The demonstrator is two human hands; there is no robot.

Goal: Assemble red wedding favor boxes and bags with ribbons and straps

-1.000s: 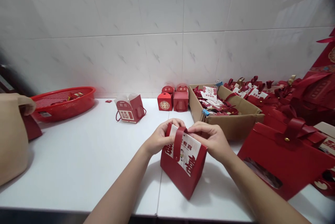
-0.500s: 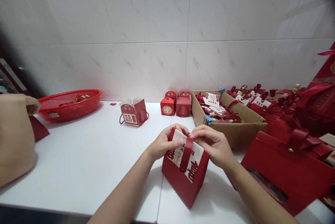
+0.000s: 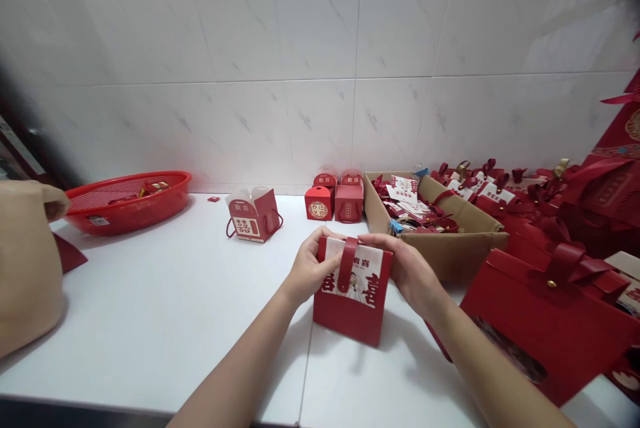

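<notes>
A red gift box [image 3: 346, 319] with a white printed card folded over its top stands on the table in front of me. A dark red strap [image 3: 349, 266] runs over the top edge and down the card. My left hand [image 3: 314, 269] grips the box's upper left side, its thumb on the front by the strap. Around the upper right edge curves my right hand [image 3: 411, 271], its fingers along the top and behind; the fingertips are partly hidden.
A cardboard box [image 3: 453, 248] of red and white pieces is behind my right hand. Red gift bags [image 3: 545, 321] crowd the right. Small red boxes [image 3: 349, 203] and an opened box [image 3: 253, 216] stand toward the wall. Left are a red plastic basket [image 3: 125, 213] and a beige bag [image 3: 27, 268].
The red gift box has turned to face me more squarely and stands more upright. My right hand has shifted from the strap's top to the box's right edge.
</notes>
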